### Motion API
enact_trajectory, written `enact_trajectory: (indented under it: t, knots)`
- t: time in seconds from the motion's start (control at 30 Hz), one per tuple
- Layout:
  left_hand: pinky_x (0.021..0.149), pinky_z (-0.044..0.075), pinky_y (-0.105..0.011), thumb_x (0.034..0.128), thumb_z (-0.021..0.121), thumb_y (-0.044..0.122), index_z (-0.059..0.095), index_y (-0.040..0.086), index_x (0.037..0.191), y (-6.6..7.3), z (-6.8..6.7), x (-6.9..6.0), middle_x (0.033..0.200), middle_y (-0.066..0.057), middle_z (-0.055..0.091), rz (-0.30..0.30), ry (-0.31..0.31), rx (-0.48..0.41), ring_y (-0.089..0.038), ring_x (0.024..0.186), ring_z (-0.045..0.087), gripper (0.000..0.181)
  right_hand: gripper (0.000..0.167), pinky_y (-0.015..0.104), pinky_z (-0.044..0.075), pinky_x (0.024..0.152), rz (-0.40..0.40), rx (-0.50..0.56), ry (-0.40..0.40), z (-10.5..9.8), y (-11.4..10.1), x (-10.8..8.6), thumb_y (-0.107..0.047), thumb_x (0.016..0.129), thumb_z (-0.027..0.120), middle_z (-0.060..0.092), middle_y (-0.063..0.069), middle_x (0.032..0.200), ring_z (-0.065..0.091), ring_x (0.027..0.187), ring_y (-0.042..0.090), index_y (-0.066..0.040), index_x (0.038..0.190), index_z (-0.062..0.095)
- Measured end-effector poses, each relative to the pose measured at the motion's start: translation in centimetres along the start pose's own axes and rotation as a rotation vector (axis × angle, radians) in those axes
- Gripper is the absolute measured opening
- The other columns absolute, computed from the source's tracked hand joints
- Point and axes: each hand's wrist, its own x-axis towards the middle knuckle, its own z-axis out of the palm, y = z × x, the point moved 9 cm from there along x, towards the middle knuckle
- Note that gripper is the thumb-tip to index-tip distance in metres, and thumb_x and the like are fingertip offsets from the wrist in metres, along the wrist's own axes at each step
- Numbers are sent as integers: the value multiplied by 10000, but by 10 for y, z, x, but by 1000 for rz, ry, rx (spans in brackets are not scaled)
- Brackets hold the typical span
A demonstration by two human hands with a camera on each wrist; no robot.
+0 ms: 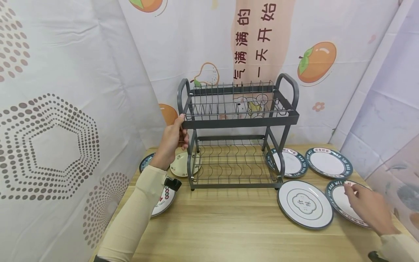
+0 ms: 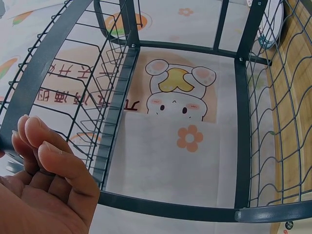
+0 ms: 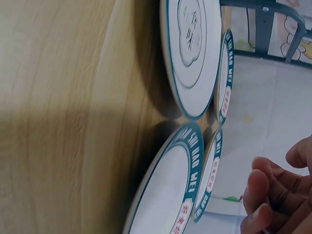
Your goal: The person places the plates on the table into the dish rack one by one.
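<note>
A two-tier dark grey dish rack [image 1: 240, 123] with wire shelves stands on the wooden table. My left hand [image 1: 171, 142] grips its upper tier at the front left corner, thumb on top and fingers below. Over at the right, my right hand [image 1: 371, 207] hovers above a white plate with a lettered teal rim [image 1: 340, 202], partly covering it from view. Its fingers are loosely bent and hold nothing; the right wrist view shows this hand [image 3: 280, 195] apart from the plates. Beside that plate lies a white plate with a central emblem [image 1: 291, 198].
Two more teal-rimmed plates [image 1: 328, 163] [image 1: 288, 162] lie behind on the right. To the left are a cream plate [image 1: 178, 165], a blue-patterned plate [image 1: 144, 163] and a white plate [image 1: 163, 203] partly hidden by my left arm. Printed curtains [image 1: 157, 47] hang around the table [image 1: 222, 225].
</note>
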Motion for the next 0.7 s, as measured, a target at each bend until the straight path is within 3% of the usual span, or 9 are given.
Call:
enact_trajectory:
  t: [0.17, 0.47, 0.57, 0.7]
  knots:
    - [467, 439, -251, 1010, 502, 643, 483, 72, 776, -1, 0, 0, 595, -23, 550, -2, -4, 6, -136, 458, 493, 618, 559, 604, 444, 648, 62, -30, -47, 0, 15, -1, -366, 1095, 378, 668, 337, 953, 590, 869, 614, 135, 1102, 627]
    - [474, 445, -255, 1014, 492, 643, 467, 74, 764, -1, -1, 0, 594, -24, 549, -1, -9, 9, -137, 459, 491, 622, 552, 637, 457, 699, 56, -57, -60, -2, 47, -4, -329, 1093, 369, 625, 404, 968, 585, 852, 628, 156, 1037, 625]
    - [475, 447, -255, 1014, 490, 646, 468, 79, 764, -1, -1, 0, 596, -23, 551, 0, -12, 12, -135, 461, 493, 620, 532, 643, 456, 713, 85, -66, -82, 1, 61, -6, -313, 1091, 367, 622, 398, 965, 585, 856, 615, 160, 1043, 607]
    - [473, 443, -256, 1013, 483, 652, 469, 85, 760, -1, -1, -1, 597, -24, 554, 1, -12, 15, -139, 459, 494, 621, 545, 704, 421, 790, 160, -76, -118, 4, 78, -11, -327, 1093, 359, 578, 440, 1088, 532, 956, 654, 177, 1127, 564]
